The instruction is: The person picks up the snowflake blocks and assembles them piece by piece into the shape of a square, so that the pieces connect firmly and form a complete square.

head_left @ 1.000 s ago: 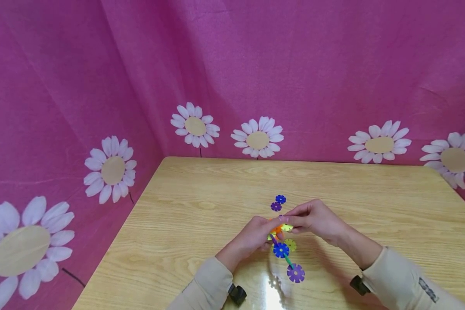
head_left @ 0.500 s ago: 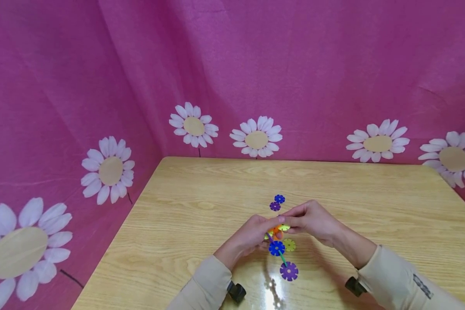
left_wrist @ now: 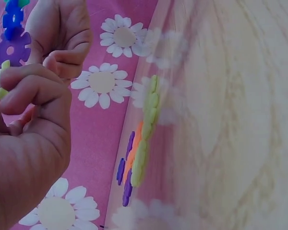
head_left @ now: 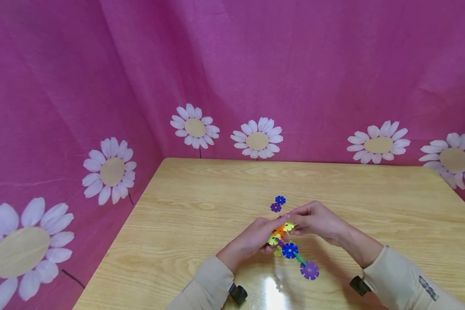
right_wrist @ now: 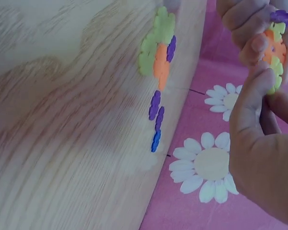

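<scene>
Both hands hold a joined string of notched plastic discs above the table. My left hand (head_left: pixel 255 234) grips it near an orange disc (right_wrist: pixel 277 48), its thumb lying across the top. My right hand (head_left: pixel 321 223) pinches a yellow-green disc (right_wrist: pixel 276 76) that is slotted to the orange one. From the left hand's side, the string runs toward me through another yellow-green disc (head_left: pixel 273 239), a blue disc (head_left: pixel 290 250) and an edge-on green disc (head_left: pixel 300 258) to a purple disc (head_left: pixel 309 270) at its end. Fingers hide part of the orange disc.
Loose discs lie flat on the wooden table (head_left: pixel 201 193) beyond and below the hands: a blue one (head_left: pixel 280 199), a purple one (head_left: pixel 276 207), an orange one (right_wrist: pixel 161 67) and yellow-green ones (right_wrist: pixel 163 26). A pink curtain (head_left: pixel 302 77) with printed daisies borders the table.
The free end of the string swings slightly left, then right, and now points farther right. It now covers more of the yellow-green disc on the table. Both hands keep their hold.
</scene>
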`<state>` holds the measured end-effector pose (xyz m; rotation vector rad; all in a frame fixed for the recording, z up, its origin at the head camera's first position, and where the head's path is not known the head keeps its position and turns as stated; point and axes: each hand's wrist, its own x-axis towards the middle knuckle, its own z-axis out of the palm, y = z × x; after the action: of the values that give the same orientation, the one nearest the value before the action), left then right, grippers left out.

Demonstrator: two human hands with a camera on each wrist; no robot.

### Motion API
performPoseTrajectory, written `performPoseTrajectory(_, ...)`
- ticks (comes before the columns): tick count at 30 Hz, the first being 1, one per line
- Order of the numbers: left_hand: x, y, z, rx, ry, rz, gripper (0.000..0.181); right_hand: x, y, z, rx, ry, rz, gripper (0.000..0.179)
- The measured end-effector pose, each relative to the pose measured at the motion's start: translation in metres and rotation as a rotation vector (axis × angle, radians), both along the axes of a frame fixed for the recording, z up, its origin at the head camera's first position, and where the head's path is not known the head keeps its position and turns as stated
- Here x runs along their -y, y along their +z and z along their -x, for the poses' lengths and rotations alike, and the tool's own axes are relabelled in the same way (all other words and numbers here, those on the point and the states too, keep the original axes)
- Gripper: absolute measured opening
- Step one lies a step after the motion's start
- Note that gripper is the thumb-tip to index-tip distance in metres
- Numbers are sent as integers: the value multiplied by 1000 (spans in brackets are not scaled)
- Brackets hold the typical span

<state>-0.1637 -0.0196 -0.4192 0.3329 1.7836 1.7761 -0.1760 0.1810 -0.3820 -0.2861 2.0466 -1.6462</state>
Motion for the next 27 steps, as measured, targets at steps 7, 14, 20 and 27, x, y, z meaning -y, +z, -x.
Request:
performPoseTrajectory(7,2,-2,0,30,17,-22,57,-8,-1,1,17,14,-33,41)
performPoseTrajectory(14,0,-2,-2,14,29,-21,53,-5,-6,0,70,41,38,35)
performPoseTrajectory(20,-2,-4,-1,14,40,-67,54,2,-5,-2,112,6,97,30)
performPoseTrajectory(27,2,-4,-1,32,54,-20,55,-7,-5,11,-268,-46,-365,25)
